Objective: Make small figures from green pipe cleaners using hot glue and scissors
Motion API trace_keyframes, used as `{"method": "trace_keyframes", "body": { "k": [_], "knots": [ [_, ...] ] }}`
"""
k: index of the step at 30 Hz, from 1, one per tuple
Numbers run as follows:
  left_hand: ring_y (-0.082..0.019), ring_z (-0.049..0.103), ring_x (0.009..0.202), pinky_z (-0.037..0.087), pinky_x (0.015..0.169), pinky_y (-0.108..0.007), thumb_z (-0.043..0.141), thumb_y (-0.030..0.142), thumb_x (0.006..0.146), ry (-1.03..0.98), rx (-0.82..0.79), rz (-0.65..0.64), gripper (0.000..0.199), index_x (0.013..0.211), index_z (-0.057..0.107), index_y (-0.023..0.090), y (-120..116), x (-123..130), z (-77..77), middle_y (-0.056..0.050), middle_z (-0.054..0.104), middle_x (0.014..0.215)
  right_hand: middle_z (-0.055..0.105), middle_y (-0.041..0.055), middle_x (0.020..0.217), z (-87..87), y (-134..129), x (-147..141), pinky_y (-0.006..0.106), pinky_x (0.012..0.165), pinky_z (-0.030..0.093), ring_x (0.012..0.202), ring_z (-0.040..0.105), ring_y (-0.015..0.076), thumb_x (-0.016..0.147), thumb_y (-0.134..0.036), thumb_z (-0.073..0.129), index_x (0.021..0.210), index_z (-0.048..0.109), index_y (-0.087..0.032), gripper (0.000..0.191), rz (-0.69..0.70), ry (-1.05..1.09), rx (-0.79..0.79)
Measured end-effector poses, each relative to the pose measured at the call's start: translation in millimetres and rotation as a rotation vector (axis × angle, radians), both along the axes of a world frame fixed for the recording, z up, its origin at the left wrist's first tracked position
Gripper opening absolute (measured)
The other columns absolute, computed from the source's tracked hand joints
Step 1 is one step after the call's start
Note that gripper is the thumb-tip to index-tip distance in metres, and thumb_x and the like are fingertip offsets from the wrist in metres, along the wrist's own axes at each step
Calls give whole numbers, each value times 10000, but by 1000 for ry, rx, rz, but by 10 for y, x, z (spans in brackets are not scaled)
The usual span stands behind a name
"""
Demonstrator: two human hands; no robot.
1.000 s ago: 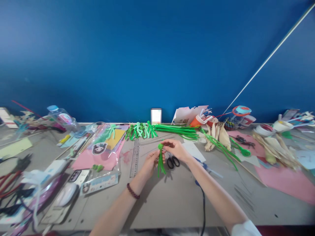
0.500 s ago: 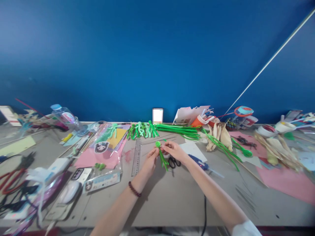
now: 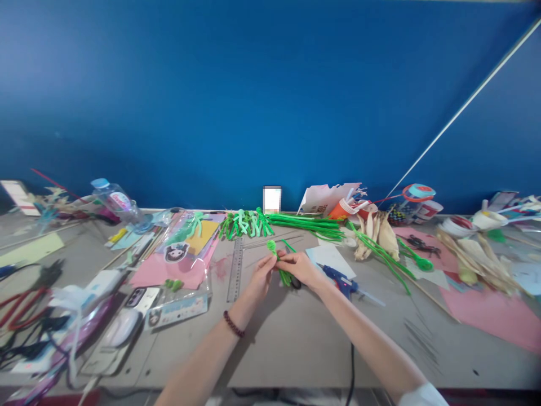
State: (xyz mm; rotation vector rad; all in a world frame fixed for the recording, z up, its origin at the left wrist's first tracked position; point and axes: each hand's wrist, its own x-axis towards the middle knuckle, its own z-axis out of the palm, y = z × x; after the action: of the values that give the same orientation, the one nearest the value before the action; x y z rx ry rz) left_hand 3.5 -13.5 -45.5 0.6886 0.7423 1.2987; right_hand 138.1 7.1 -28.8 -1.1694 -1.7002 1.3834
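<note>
A green pipe-cleaner figure [image 3: 271, 246] with a coiled round top stands upright between my two hands, its loose stems [image 3: 285, 277] hanging below the fingers. My left hand [image 3: 264, 272] pinches it just under the coil. From the other side, my right hand [image 3: 300, 268] closes its fingers on the same spot, and a green stem end sticks up above them. Black scissors [image 3: 296, 283] lie partly hidden beneath my right hand. Behind the hands are a row of green twisted pieces [image 3: 245, 223] and a bundle of long green pipe cleaners [image 3: 313, 224].
A clear ruler [image 3: 235, 270] lies left of my hands, beside pink paper [image 3: 147, 270] and plastic bags. To the right are a blue glue gun [image 3: 340, 279], corn husks [image 3: 382, 239] and cups. A bottle [image 3: 118, 203] and red-handled pliers [image 3: 23, 307] are at the left.
My right hand has moved slightly down and right, covering more of the scissors. The stems now point more to the right, and one end sticks up above my right fingers.
</note>
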Motion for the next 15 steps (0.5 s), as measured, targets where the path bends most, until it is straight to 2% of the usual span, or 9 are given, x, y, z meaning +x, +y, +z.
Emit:
{"method": "trace_keyframes", "body": {
  "k": [4,6,8,11,12,15],
  "knots": [
    [-215,615,937,444,846,-308,725,315,672,3,22,-18,181,763,718,158,-8,-8,12,-84,703,894,689,25,768,37,-55,-6,302,632,484,687,610,190,740,-432,610,858,727,-171,309,-48,-80,96],
    [-206,614,922,444,838,-300,726,323,675,-3,21,-28,192,766,711,154,-13,-15,25,-86,697,893,694,44,851,85,-126,41,307,622,483,664,606,186,758,-407,595,962,699,-188,316,-50,-146,166],
    [-180,615,856,448,798,-280,725,331,680,0,20,-22,200,760,695,150,-18,-20,30,-75,688,850,686,59,853,132,-235,148,294,588,471,619,592,176,770,-394,584,983,668,-184,311,-76,-227,236],
    [-132,591,680,443,677,-243,706,362,698,5,9,-29,224,740,652,148,-20,-18,15,-26,630,675,666,68,816,144,-460,426,300,682,463,733,606,204,786,-398,561,870,626,-189,234,-270,-365,409],
    [-120,572,622,434,626,-234,696,377,704,6,0,-42,238,738,635,149,-21,-16,6,-9,598,626,659,66,792,125,-546,540,297,686,455,717,602,199,800,-409,540,839,606,-193,230,-350,-417,431],
    [-94,505,496,387,505,-217,669,406,717,22,-24,-84,264,743,595,154,-30,-8,-9,23,530,561,616,40,641,13,-811,878,281,603,422,580,567,177,809,-495,491,719,550,-209,306,-581,-593,367]
  ]
}}
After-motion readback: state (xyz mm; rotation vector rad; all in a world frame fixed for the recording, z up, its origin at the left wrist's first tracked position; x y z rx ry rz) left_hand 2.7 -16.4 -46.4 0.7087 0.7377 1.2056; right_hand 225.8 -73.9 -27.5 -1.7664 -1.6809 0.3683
